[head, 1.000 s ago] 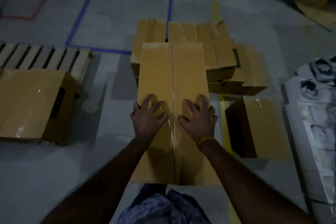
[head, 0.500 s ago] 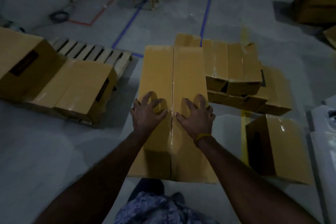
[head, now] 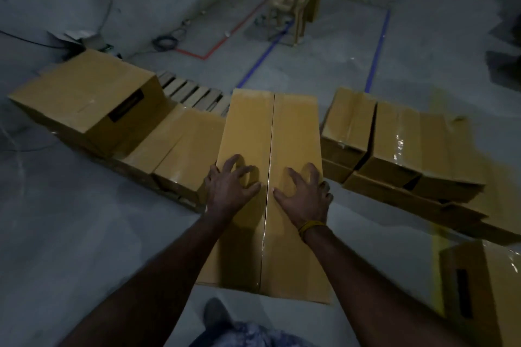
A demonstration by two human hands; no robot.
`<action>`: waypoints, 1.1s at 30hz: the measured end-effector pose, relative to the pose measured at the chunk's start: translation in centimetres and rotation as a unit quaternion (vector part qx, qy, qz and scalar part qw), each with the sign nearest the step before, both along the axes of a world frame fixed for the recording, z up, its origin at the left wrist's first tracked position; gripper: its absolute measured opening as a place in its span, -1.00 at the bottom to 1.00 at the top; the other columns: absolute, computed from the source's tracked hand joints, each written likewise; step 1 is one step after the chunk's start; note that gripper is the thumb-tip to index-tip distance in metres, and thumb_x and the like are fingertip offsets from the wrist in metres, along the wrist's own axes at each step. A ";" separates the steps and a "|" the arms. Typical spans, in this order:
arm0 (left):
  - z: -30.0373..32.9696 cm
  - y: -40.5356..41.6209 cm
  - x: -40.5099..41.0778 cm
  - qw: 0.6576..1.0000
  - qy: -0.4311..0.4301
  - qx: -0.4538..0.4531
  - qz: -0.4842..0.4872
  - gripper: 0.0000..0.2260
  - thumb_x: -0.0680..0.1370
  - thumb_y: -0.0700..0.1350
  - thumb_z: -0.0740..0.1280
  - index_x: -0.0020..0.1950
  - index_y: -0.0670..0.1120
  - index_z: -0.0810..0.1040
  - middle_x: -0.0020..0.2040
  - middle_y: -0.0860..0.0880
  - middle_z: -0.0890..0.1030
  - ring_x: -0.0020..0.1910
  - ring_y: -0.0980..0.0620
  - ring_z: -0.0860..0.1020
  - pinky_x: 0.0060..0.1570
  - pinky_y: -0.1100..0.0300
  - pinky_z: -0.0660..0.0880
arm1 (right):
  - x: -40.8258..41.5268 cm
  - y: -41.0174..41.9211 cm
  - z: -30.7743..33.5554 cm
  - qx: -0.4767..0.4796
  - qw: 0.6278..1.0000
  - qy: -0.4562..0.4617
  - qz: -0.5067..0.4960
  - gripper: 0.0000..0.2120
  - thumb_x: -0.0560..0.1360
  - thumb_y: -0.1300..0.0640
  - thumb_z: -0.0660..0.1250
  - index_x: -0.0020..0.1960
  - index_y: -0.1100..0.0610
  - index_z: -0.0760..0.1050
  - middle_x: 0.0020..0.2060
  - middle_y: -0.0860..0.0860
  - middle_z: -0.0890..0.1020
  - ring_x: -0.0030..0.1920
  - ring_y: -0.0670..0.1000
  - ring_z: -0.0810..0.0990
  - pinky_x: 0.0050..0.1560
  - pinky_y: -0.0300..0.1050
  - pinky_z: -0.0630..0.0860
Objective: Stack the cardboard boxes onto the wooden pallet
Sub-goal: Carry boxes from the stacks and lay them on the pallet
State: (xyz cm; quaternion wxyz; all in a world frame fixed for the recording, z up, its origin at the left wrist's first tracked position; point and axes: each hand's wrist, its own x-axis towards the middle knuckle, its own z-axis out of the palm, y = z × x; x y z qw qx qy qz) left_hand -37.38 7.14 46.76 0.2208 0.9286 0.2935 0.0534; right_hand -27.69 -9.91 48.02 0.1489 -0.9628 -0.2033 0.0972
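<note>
Pallet (head: 194,93) nearer since earlier | hands unmoved, flat on box (head: 267,177)

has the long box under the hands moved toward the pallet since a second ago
Yes. The long box has swung left: it lay well apart from the wooden pallet, and now its far left corner overlaps the pallet's slats. Both hands rest on top.

One head-worn wide-angle view looks forward and steeply down from above, close over the hands (head: 270,191) and box (head: 270,135), with the floor (head: 84,248) stretching away to the far wall.
</note>
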 end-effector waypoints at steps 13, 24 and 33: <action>0.1 21.2 -1.5 0.999 0.017 -0.016 0.039 -0.44 0.44 0.39 0.33 0.40 0.24 0.43 0.56 0.10 0.17 0.45 -0.25 0.22 0.30 -0.24 0.29 | 0.0 21.9 0.8 0.006 0.998 0.001 0.057 -0.33 0.43 -0.41 0.24 0.49 -0.25 0.27 0.56 -0.02 0.03 0.41 0.30 0.21 0.35 0.21 0.23; -3.2 37.2 5.4 0.994 0.066 -0.028 0.080 -0.43 0.44 0.39 0.35 0.40 0.24 0.45 0.57 0.11 0.18 0.49 -0.27 0.18 0.35 -0.29 0.24 | 7.4 38.5 -3.8 0.012 0.997 0.028 0.075 -0.34 0.42 -0.40 0.26 0.48 -0.25 0.28 0.55 -0.02 0.04 0.39 0.29 0.24 0.33 0.20 0.28; -4.7 48.1 8.4 0.993 0.086 -0.046 0.065 -0.43 0.41 0.43 0.34 0.38 0.29 0.46 0.56 0.12 0.20 0.48 -0.27 0.19 0.37 -0.30 0.25 | 10.0 48.9 -6.0 0.013 0.997 0.050 0.054 -0.33 0.39 -0.41 0.27 0.46 -0.26 0.32 0.55 -0.02 0.06 0.40 0.30 0.24 0.32 0.25 0.29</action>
